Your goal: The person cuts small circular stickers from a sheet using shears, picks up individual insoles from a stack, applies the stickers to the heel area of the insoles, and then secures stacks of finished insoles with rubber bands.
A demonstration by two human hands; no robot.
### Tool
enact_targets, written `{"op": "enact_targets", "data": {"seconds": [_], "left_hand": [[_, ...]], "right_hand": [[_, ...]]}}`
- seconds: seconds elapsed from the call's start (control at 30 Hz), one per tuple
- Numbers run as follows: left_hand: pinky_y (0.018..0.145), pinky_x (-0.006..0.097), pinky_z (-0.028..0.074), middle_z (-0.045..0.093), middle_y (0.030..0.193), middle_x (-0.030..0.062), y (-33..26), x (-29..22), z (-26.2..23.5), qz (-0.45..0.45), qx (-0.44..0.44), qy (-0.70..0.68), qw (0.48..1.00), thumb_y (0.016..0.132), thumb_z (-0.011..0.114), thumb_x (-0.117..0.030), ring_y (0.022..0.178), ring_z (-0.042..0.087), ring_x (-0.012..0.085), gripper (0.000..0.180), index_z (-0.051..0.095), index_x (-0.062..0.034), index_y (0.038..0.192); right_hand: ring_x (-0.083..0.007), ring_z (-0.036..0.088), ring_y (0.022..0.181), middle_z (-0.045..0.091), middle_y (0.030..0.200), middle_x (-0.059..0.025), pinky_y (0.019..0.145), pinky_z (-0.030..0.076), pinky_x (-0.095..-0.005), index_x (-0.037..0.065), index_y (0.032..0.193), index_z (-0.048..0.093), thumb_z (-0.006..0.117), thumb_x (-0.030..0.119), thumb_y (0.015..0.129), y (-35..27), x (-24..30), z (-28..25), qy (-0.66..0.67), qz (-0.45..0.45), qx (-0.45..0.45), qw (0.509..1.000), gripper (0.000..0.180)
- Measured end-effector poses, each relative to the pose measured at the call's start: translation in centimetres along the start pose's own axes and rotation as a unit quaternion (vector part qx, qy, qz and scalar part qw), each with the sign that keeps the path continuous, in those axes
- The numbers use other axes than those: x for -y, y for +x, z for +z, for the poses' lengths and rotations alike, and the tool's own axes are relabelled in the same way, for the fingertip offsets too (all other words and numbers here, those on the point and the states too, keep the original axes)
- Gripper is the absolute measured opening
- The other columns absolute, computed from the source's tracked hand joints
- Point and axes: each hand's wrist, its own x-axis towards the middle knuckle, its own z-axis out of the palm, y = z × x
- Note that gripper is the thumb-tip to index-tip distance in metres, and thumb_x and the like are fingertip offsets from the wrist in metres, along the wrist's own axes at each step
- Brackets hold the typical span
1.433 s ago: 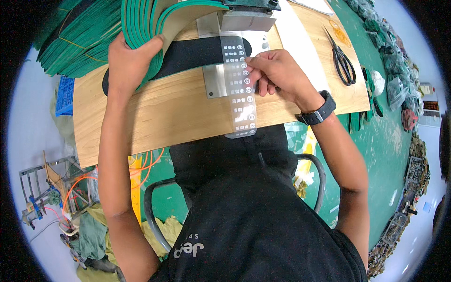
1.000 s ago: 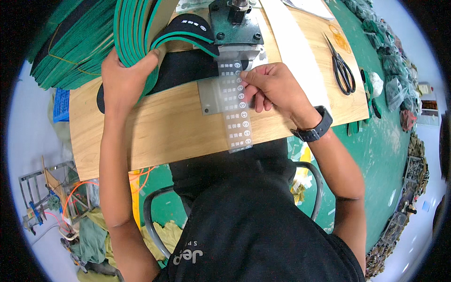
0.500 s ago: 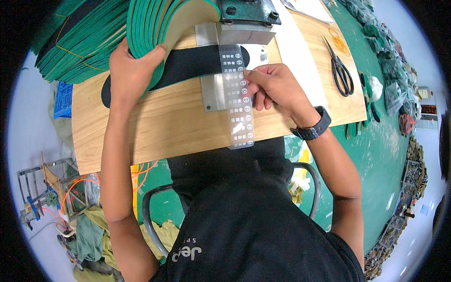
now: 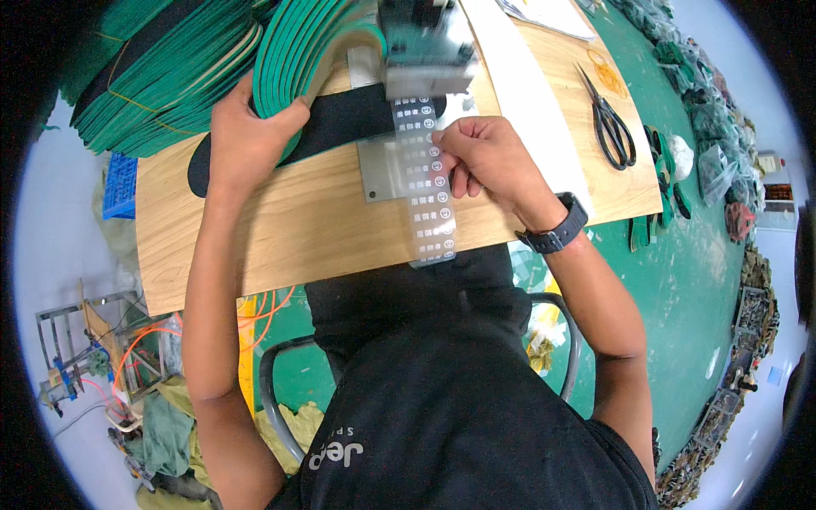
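Observation:
My left hand (image 4: 248,140) is closed around a curled stack of green-edged insoles (image 4: 293,55), with the thumb on the near side. Flat beneath that stack, a black insole (image 4: 344,117) lies across a metal plate (image 4: 378,174). A clear transfer strip (image 4: 432,208) with rows of white print runs over the insole's right end and hangs past the table's front edge. Thumb and fingers of my right hand (image 4: 486,157) pinch the strip's right edge. Just above the strip's far end is the motion-blurred metal block of a press (image 4: 429,81); whether it touches the insole I cannot tell.
Bundled green and black insoles (image 4: 170,76) stand at the far left. Black-handled scissors (image 4: 614,136) and yellow rubber bands (image 4: 608,75) lie on the right of the wooden table (image 4: 297,246). A blue crate (image 4: 120,183) is beyond its left edge.
The press block has come down toward the black insole and strip and is now blurred. Both hands keep their holds, and the whole view has shifted slightly.

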Motion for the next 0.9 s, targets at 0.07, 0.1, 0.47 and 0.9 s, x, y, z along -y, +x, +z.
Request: {"op": "enact_targets", "data": {"seconds": [0.07, 0.1, 0.47, 0.9], "left_hand": [[0.07, 0.025, 0.047, 0.065, 0.078, 0.0072, -0.3, 0.0, -0.3, -0.005, 0.008, 0.02, 1.0, 0.071, 0.068, -0.02, 0.069, 0.056, 0.0101, 0.036, 0.063, 0.0026, 0.097], [0.07, 0.026, 0.047, 0.066, 0.078, 0.0083, -0.8, -0.2, -0.7, -0.009, 0.012, 0.028, 0.999, 0.07, 0.068, -0.021, 0.07, 0.057, 0.0111, 0.037, 0.063, 0.0024, 0.099], [0.095, 0.04, 0.04, 0.057, 0.115, 0.0263, -2.5, -1.6, -2.2, 0.115, 0.181, 0.225, 0.95, 0.073, 0.069, -0.044, 0.109, 0.055, 0.038, 0.075, 0.047, 0.0009, 0.128], [0.086, 0.031, 0.039, 0.047, 0.089, 0.0097, 0.5, 0.3, -6.9, 0.019, 0.372, 0.164, 0.913, 0.052, 0.084, -0.039, 0.088, 0.048, 0.0228, 0.079, 0.051, 0.0046, 0.11]], "right_hand": [[-0.007, 0.054, 0.045, 0.059, 0.06, -0.0017, 0.039, 0.038, -0.0182, 0.002, 0.077, 0.061, 0.057, 0.018, 0.09, -0.2, -0.4, 0.1, -0.039, -0.019, 0.0, 0.999, 0.021], [-0.0064, 0.054, 0.045, 0.059, 0.061, -0.0012, 0.04, 0.038, -0.018, 0.003, 0.079, 0.061, 0.057, 0.018, 0.09, -0.7, -0.2, 0.0, -0.046, -0.025, -0.006, 0.999, 0.019], [-0.0096, 0.055, 0.073, 0.063, 0.084, -0.0049, 0.064, 0.043, -0.0232, -0.001, 0.1, 0.061, 0.059, 0.033, 0.09, 7.3, 4.8, -10.0, -0.231, -0.284, -0.2, 0.909, 0.035], [-0.0398, 0.055, 0.1, 0.06, 0.101, -0.0259, 0.086, 0.043, -0.0415, -0.005, 0.104, 0.058, 0.047, 0.025, 0.094, -1.3, -7.2, -22.3, -0.362, -0.282, -0.359, 0.813, 0.033]]}}
